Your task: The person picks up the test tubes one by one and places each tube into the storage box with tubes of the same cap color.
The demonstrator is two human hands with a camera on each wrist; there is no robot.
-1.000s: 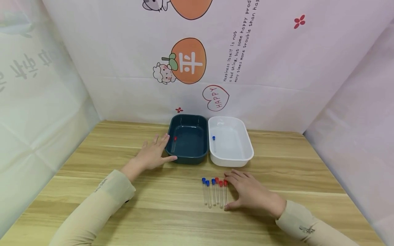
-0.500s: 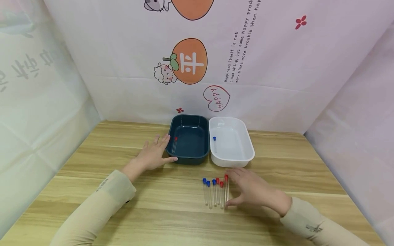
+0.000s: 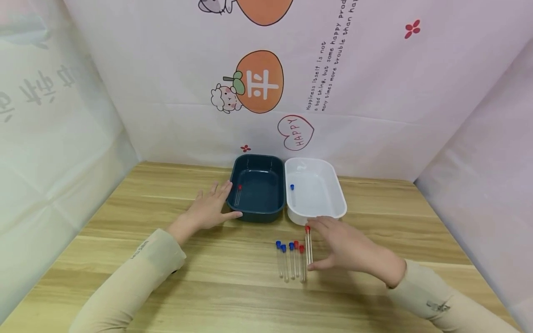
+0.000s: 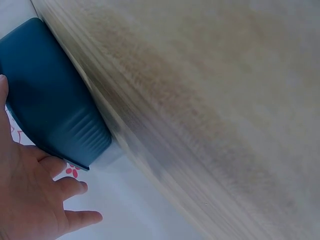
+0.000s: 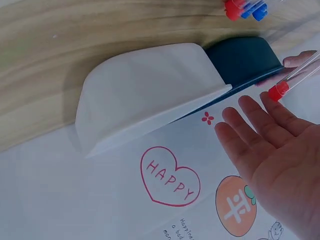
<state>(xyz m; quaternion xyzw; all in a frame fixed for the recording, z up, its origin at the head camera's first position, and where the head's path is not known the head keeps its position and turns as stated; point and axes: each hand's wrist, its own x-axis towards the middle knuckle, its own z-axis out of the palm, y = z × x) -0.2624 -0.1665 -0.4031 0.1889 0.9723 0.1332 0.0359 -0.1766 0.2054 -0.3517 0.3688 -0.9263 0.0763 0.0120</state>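
Note:
My right hand point(image 3: 350, 245) pinches a clear test tube with a red cap point(image 3: 308, 245), thumb at the rounded end and a fingertip at the cap. It hangs upright-looking in the head view, just in front of the white basin point(image 3: 300, 218). In the right wrist view the red cap point(image 5: 278, 91) sits at the index fingertip. My left hand point(image 3: 204, 210) touches the left side of the dark teal basin point(image 3: 262, 192), fingers spread and mostly straight. Left of the held tube lie three blue-capped test tubes point(image 3: 285, 267) and two red-capped test tubes point(image 3: 302, 267).
One red-capped tube point(image 3: 238, 198) lies in the teal basin and one blue-capped tube point(image 3: 292, 187) in the white basin. Both basins stand side by side on the wooden table point(image 3: 200, 286), against a printed white cloth point(image 3: 362, 92). More cloth hangs at both sides.
My right hand has taken the rightmost red-capped test tube from the row and moved it forward towards the white basin. My left hand stays at the teal basin. The view has shifted slightly.

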